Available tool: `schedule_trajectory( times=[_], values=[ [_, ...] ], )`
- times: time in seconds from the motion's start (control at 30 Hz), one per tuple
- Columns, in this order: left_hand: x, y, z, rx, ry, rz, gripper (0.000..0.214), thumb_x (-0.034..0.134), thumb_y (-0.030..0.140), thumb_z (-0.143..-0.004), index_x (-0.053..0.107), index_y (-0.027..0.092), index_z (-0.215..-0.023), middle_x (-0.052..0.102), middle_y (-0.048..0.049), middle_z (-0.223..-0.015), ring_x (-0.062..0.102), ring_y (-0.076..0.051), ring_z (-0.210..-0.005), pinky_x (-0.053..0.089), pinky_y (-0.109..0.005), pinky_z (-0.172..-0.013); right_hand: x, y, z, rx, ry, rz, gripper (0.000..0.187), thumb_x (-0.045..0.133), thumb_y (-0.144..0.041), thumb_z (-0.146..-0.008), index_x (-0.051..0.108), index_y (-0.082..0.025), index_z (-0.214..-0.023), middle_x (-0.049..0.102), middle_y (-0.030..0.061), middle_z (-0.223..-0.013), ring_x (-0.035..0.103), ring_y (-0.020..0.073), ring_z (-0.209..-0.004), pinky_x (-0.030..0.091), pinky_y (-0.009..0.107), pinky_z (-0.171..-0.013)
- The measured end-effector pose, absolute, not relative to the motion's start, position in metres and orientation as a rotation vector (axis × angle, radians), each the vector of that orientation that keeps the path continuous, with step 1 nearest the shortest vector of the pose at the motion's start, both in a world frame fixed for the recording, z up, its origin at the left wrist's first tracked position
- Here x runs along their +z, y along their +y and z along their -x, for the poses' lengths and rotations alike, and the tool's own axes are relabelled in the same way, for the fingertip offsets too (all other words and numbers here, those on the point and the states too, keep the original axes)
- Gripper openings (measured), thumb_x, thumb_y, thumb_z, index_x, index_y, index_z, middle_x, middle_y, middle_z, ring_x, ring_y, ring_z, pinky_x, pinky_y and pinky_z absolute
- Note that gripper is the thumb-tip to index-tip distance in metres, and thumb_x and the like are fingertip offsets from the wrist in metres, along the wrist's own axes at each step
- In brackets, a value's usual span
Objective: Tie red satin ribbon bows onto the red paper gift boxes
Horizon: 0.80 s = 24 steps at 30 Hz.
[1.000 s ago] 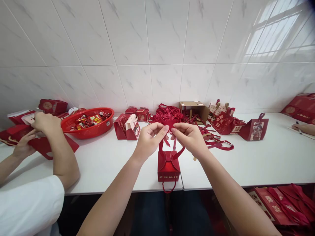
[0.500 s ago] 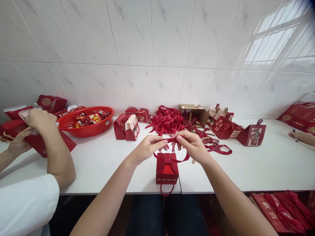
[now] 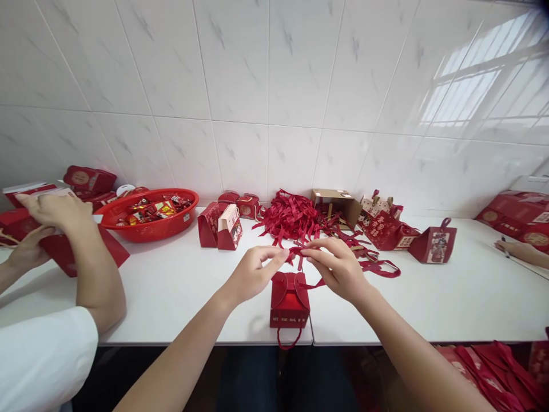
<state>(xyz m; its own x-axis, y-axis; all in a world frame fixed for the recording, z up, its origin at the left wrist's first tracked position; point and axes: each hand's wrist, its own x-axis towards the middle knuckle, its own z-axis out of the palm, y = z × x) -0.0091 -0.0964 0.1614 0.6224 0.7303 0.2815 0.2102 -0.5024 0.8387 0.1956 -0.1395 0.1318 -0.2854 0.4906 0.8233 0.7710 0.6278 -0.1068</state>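
A small red gift box (image 3: 289,303) stands at the front edge of the white table (image 3: 450,297), with a loop of ribbon hanging below it. My left hand (image 3: 253,273) and my right hand (image 3: 337,269) are just above the box. Both pinch the ends of a red ribbon (image 3: 298,252) that runs over the box's top flaps. Behind my hands lies a pile of loose red ribbons (image 3: 294,217).
A person in a white sleeve (image 3: 43,360) at the left handles red boxes. A red basket of sweets (image 3: 148,214), folded red boxes (image 3: 225,226), a brown carton (image 3: 338,203) and more gift boxes (image 3: 431,246) line the back. Another person's hand (image 3: 517,250) rests at the far right.
My hands have come down towards the box with the ribbon, drawing it tighter over the flaps. The camera has tilted a little. The person at the left keeps working on a box.
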Motion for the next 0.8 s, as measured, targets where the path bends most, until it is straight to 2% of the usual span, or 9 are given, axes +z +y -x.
schedule_trajectory(
  times=[0.1,0.23,0.33,0.4,0.47,0.57,0.67,0.73,0.8],
  values=[
    [0.149,-0.099,0.02,0.989,1.041,-2.242,0.03,0.048,0.041,-0.088,0.072,0.023,-0.088,0.072,-0.0027,-0.103,0.06,-0.023,-0.105,0.022,-0.041,-0.11,0.115,-0.154,-0.201,-0.26,-1.673,1.125,0.016,0.052,-0.023,-0.09,0.067,-0.022,-0.093,0.067,0.0063,-0.095,0.063,0.0173,-0.088,0.05,0.031,-0.077],
    [0.12,-0.09,0.07,1.04,1.617,-2.206,0.035,0.046,0.042,-0.083,0.073,0.021,-0.089,0.073,-0.006,-0.102,0.063,-0.025,-0.1,0.041,-0.034,-0.093,0.077,-0.182,-0.241,-0.225,-1.37,1.382,0.021,0.05,-0.03,-0.09,0.065,-0.018,-0.083,0.067,0.0088,-0.089,0.063,0.0193,-0.083,0.051,0.031,-0.07],
    [0.091,-0.082,0.117,0.885,1.821,-2.073,0.03,0.048,0.037,-0.076,0.073,0.02,-0.07,0.075,-0.0093,-0.08,0.067,-0.031,-0.079,0.047,-0.039,-0.074,0.039,-0.202,-0.277,-0.149,-1.239,1.586,0.028,0.054,-0.04,-0.085,0.065,-0.018,-0.073,0.067,0.009,-0.077,0.062,0.0199,-0.066,0.048,0.03,-0.056],
    [0.071,-0.08,0.134,0.777,1.878,-2.013,0.024,0.052,0.032,-0.069,0.07,0.021,-0.057,0.073,-0.008,-0.066,0.067,-0.032,-0.067,0.047,-0.044,-0.07,0.018,-0.209,-0.292,-0.041,-1.246,1.673,0.033,0.058,-0.047,-0.079,0.065,-0.019,-0.063,0.067,0.0078,-0.07,0.061,0.0201,-0.059,0.047,0.03,-0.05],
    [0.053,-0.079,0.134,0.763,1.889,-2.001,0.021,0.056,0.032,-0.069,0.07,0.021,-0.057,0.074,-0.009,-0.073,0.067,-0.034,-0.077,0.044,-0.053,-0.081,0.005,-0.209,-0.294,0.033,-1.238,1.72,0.034,0.057,-0.051,-0.077,0.068,-0.019,-0.071,0.068,0.0098,-0.08,0.064,0.0239,-0.071,0.051,0.034,-0.058],
    [0.039,-0.079,0.107,0.877,1.806,-2.038,0.023,0.056,0.036,-0.074,0.072,0.021,-0.082,0.067,-0.0124,-0.111,0.053,-0.038,-0.115,0.032,-0.059,-0.098,0.003,-0.197,-0.279,0.106,-1.213,1.719,0.041,0.049,-0.051,-0.084,0.066,-0.018,-0.1,0.064,0.0143,-0.106,0.06,0.0282,-0.1,0.048,0.044,-0.085],
    [0.037,-0.08,0.069,0.942,1.498,-2.109,0.03,0.054,0.039,-0.08,0.064,0.023,-0.102,0.061,-0.0086,-0.118,0.054,-0.027,-0.116,0.039,-0.045,-0.101,0.011,-0.181,-0.253,0.282,-1.289,1.64,0.041,0.042,-0.049,-0.089,0.064,-0.018,-0.104,0.064,0.0138,-0.109,0.059,0.0263,-0.105,0.045,0.043,-0.093],
    [0.037,-0.083,0.047,0.95,1.299,-2.123,0.029,0.053,0.04,-0.083,0.06,0.023,-0.105,0.061,-0.0063,-0.113,0.058,-0.021,-0.108,0.045,-0.035,-0.095,0.015,-0.17,-0.234,0.433,-1.356,1.568,0.039,0.042,-0.048,-0.09,0.063,-0.019,-0.107,0.066,0.0121,-0.108,0.061,0.0245,-0.104,0.048,0.039,-0.09],
    [0.035,-0.084,0.03,0.964,1.192,-2.11,0.028,0.055,0.041,-0.082,0.056,0.022,-0.103,0.059,-0.0065,-0.109,0.058,-0.021,-0.105,0.046,-0.035,-0.093,0.015,-0.16,-0.218,0.568,-1.399,1.501,0.039,0.044,-0.047,-0.09,0.061,-0.02,-0.113,0.066,0.0103,-0.106,0.061,0.0229,-0.102,0.051,0.035,-0.083]
  ],
)
